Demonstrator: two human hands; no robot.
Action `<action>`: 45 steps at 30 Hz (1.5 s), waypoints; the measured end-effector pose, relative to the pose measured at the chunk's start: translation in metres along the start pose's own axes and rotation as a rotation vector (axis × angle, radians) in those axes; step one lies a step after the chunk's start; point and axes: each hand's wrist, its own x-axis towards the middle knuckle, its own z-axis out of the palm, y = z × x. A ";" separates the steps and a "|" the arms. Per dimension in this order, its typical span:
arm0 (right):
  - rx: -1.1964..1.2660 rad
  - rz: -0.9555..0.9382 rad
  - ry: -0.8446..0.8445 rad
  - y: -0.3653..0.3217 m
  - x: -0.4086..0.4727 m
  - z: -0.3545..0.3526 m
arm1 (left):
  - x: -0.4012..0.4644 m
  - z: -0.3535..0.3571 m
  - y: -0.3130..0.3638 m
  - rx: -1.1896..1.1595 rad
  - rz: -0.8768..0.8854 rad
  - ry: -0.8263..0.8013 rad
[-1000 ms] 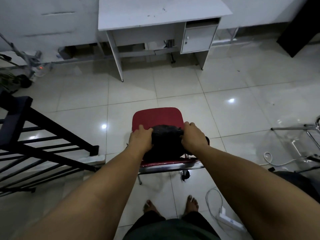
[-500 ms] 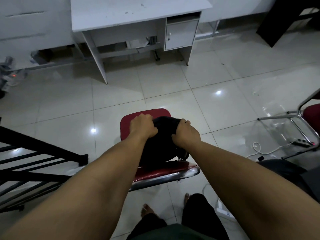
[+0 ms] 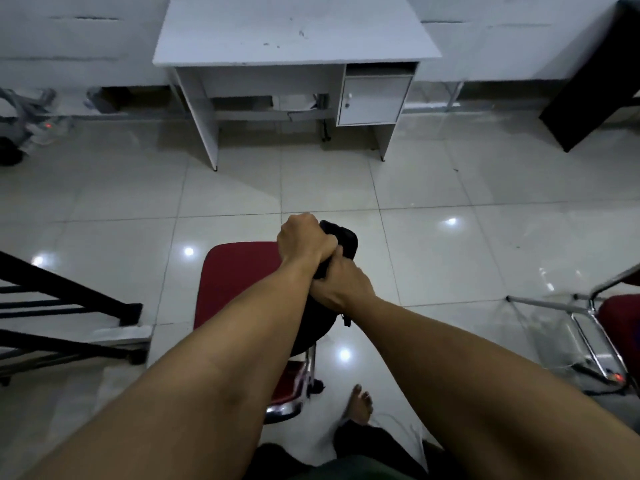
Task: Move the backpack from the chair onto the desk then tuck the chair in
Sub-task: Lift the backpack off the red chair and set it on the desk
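Note:
A black backpack (image 3: 341, 237) hangs lifted above the right side of a red-seated chair (image 3: 235, 282) with chrome legs. My left hand (image 3: 304, 242) grips its top, and my right hand (image 3: 341, 285) is closed on it just below, the two hands touching. My arms hide most of the bag. The white desk (image 3: 294, 32) with a small cabinet stands a few tiles ahead against the wall, its top bare.
A black metal rack (image 3: 62, 306) lies on the floor to the left. A second chrome chair (image 3: 588, 327) with a red seat stands at the right. A dark panel (image 3: 595, 84) leans at the far right. Cables and my bare foot (image 3: 360, 403) are near the chair.
Both hands have come together on the backpack and raised it off the seat, forward and to the right. The view has shifted so the desk is centred ahead.

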 end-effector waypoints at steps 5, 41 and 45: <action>0.115 0.059 0.000 0.025 0.027 -0.022 | 0.009 0.020 0.055 -0.179 -0.204 0.054; 0.059 -0.132 0.655 0.096 0.463 -0.438 | 0.455 0.009 0.306 -0.152 0.317 -0.062; 0.112 -0.158 0.691 0.077 0.528 -0.495 | 0.511 -0.016 0.359 -0.093 0.287 0.153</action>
